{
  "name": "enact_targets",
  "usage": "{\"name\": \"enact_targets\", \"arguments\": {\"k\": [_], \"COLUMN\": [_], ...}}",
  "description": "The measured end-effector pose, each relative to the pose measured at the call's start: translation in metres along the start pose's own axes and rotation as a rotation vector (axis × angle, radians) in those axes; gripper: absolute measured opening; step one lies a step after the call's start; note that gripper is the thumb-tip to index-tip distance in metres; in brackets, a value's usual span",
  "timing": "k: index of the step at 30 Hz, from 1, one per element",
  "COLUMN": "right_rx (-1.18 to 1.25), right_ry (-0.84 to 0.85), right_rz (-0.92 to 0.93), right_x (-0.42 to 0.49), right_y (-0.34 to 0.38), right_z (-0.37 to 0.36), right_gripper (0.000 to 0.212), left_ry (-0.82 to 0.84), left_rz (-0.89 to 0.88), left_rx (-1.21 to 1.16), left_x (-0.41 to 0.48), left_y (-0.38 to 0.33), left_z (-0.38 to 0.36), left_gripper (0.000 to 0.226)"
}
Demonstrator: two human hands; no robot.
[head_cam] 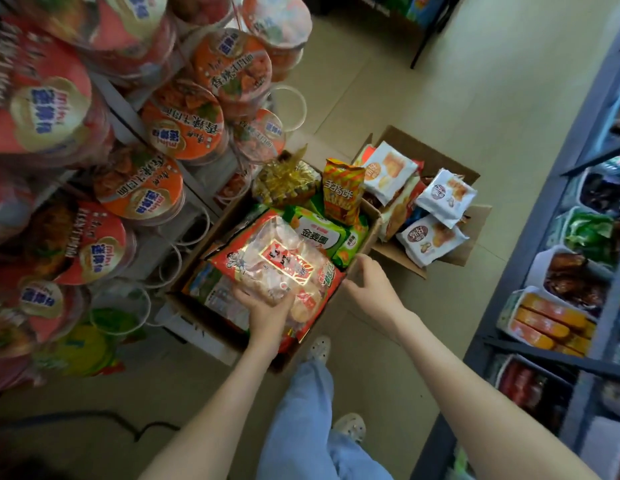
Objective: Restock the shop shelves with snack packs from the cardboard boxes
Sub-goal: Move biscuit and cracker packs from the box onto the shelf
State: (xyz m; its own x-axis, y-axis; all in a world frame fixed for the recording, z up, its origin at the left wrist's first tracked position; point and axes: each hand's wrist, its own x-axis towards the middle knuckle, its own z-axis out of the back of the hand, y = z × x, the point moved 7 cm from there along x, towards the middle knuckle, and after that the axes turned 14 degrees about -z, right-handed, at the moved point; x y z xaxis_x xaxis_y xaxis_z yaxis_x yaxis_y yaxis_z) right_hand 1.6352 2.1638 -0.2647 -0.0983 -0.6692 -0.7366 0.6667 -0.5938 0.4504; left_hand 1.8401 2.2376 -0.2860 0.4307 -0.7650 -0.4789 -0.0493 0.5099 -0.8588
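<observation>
The large red-and-clear cracker pack (277,268) lay face up on top of the goods in the near cardboard box (197,317), filling most of the box's width. The left hand (267,306) gripped its near end, fingers curled under and thumb on top. The right hand (367,282) sat at the box's right rim beside the pack with its fingers bent. Whether they clasped the rim could not be told.

The box's left wall stood close against the left shelving (156,140), which was crowded with round orange-lidded tubs (208,74) that overhung the box on that side. Its right wall touched the far cardboard box (450,258), open-flapped and heaped with white biscuit packs (445,195). Open room lay nearer the person and to the right, where a strip of bare floor (405,81) ran between the boxes and the right shelving (561,306). The person's legs (301,410) in light jeans stood just behind the near box, one pale shoe (319,348) touching its corner.

The floor was pale beige tile, and a dark cable (135,427) lay on it to the near left.

The cracker pack's long axis ran away from the person. Its far end met a green pack (319,233), and an orange stick-snack pack (343,190) stood upright beyond that.
</observation>
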Motion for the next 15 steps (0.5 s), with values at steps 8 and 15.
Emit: {"name": "enact_targets", "arguments": {"k": [8,15], "right_rx": [0.272,0.381], "right_ry": [-0.089,-0.437], "right_rz": [0.036,0.061], "right_x": [-0.076,-0.217], "right_y": [-0.052,-0.141], "right_z": [0.089,0.175], "right_gripper": [0.096,0.093], "left_ry": [0.4,0.91], "left_rz": [-0.382,-0.678], "left_rx": [0.07,0.101], "left_x": [-0.069,-0.199], "left_y": [-0.079,-0.137], "left_z": [-0.067,-0.162], "left_gripper": [0.119,0.103]}}
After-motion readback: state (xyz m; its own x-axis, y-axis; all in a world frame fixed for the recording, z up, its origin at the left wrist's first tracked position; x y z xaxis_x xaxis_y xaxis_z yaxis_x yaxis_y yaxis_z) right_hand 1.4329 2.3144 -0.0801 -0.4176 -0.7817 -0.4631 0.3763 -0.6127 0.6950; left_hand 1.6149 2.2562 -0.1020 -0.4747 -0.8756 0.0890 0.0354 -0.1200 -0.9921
